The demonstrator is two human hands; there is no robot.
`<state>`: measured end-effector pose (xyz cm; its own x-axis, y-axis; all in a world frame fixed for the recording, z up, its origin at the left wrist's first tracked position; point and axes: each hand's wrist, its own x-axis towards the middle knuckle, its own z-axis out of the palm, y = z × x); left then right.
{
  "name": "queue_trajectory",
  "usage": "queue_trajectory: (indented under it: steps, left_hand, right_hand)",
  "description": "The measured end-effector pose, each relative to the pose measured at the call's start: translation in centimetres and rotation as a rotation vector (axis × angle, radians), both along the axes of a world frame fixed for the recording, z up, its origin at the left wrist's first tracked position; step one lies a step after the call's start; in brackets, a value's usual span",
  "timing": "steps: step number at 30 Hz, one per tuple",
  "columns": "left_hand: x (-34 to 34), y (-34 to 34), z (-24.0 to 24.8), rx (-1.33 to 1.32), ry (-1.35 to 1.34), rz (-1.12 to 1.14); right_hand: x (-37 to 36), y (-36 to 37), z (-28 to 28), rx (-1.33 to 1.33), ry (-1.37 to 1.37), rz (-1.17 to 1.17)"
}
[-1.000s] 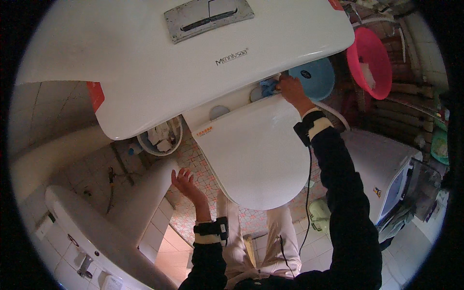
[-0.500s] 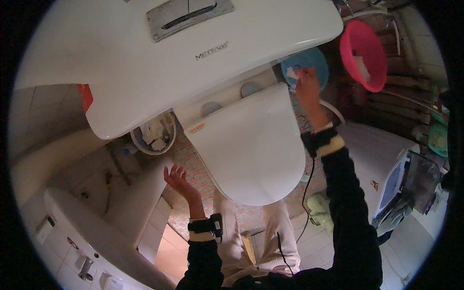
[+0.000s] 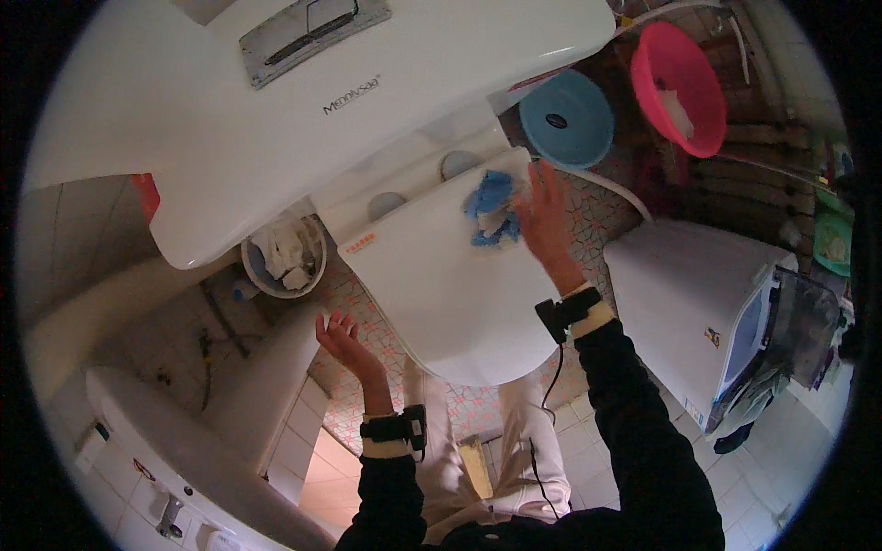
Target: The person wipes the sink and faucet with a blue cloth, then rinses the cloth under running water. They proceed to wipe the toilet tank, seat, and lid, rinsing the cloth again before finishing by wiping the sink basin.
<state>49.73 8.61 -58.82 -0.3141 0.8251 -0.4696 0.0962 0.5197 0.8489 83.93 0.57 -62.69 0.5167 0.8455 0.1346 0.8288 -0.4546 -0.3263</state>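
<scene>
A crumpled blue and whitish cloth (image 3: 493, 207) lies on the closed white toilet lid (image 3: 450, 294), close to its hinge end. Right beside it is my right hand (image 3: 544, 216), fingers stretched out and apart, at the lid's right edge. Whether the thumb touches the cloth I cannot make out. My left hand (image 3: 345, 345) hovers left of the lid with loosely bent, spread fingers and nothing in it. Behind the lid stands the white cistern (image 3: 441, 83), with a flush plate (image 3: 312, 41) on top.
A blue basin (image 3: 567, 119) and a pink basin (image 3: 680, 92) stand at the back right. Left of the toilet is a bin (image 3: 317, 266) holding white paper. A white plastic cabinet-like box (image 3: 680, 303) is on the right, a white tub-like fixture (image 3: 175, 441) on the left.
My right hand has come from over the blue basin to the lid. The blue and whitish cloth now lies on the lid, which was bare before. My left hand has hardly moved.
</scene>
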Motion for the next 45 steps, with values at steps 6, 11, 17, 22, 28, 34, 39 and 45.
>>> queue_trajectory:
  steps: [6,11,17,22,28,34,39,45]
  left_hand:
    - [1.6,-1.2,-0.1,0.014,0.029,-0.061]
    - [2.2,-1.6,-0.4,0.025,0.06,-0.118]
    - [2.1,-1.6,-0.9,-0.021,0.05,-0.018]
    - [1.2,-2.8,-0.4,-0.001,0.056,0.006]
    - [-2.7,-3.1,0.2,0.043,0.042,0.103]
    - [-3.4,-4.4,-1.5,0.082,0.025,0.101]
    - [-4.5,-5.5,-1.1,0.102,0.033,0.195]
    - [-4.8,-9.1,-0.1,0.076,-0.004,0.272]
  right_hand:
    - [-10.3,1.7,-2.5,-0.148,0.121,0.124]
    - [-9.6,3.1,-2.6,-0.126,0.019,0.626]
    - [-0.5,2.8,-2.8,-0.157,-0.041,0.182]
    - [-0.1,3.8,-4.2,0.156,0.086,-0.173]
    - [7.2,4.3,-3.2,0.15,0.46,-0.331]
    - [6.1,9.4,-6.7,0.124,-0.005,0.466]
    - [6.4,8.7,-5.6,0.016,0.412,0.054]
    - [0.0,6.1,-3.7,0.215,0.122,0.105]
